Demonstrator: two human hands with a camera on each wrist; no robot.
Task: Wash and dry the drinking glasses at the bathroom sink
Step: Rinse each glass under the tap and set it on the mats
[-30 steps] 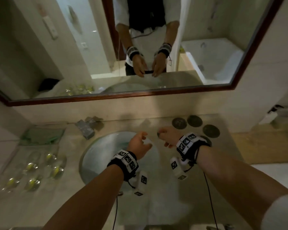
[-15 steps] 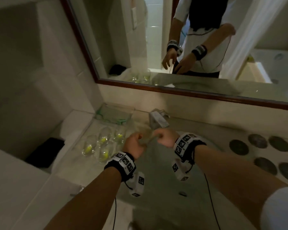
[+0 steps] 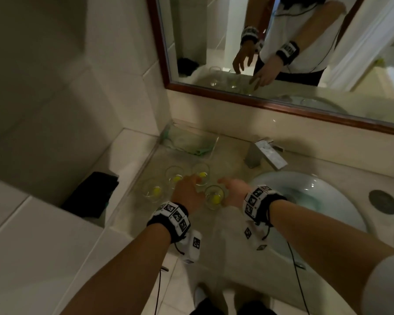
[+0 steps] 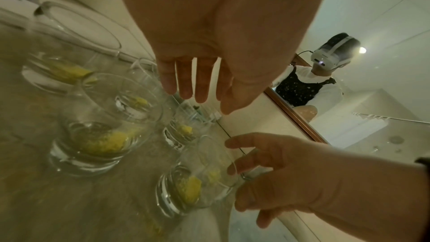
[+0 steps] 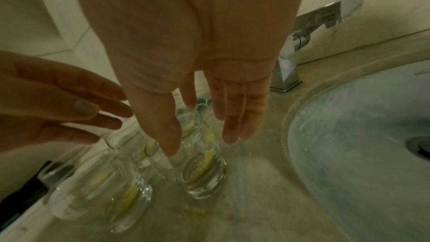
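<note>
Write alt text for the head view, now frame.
Two open hands, left hand and right hand, reach over drinking glasses holding yellow lemon bits on a beige counter. A basin and chrome faucet sit to the right; a framed mirror reflects the person.

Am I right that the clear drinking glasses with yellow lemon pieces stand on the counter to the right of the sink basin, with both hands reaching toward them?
Not quite: the clear drinking glasses stand left of the sink basin, as the head view shows. Both the left hand and right hand do reach toward them.
</note>
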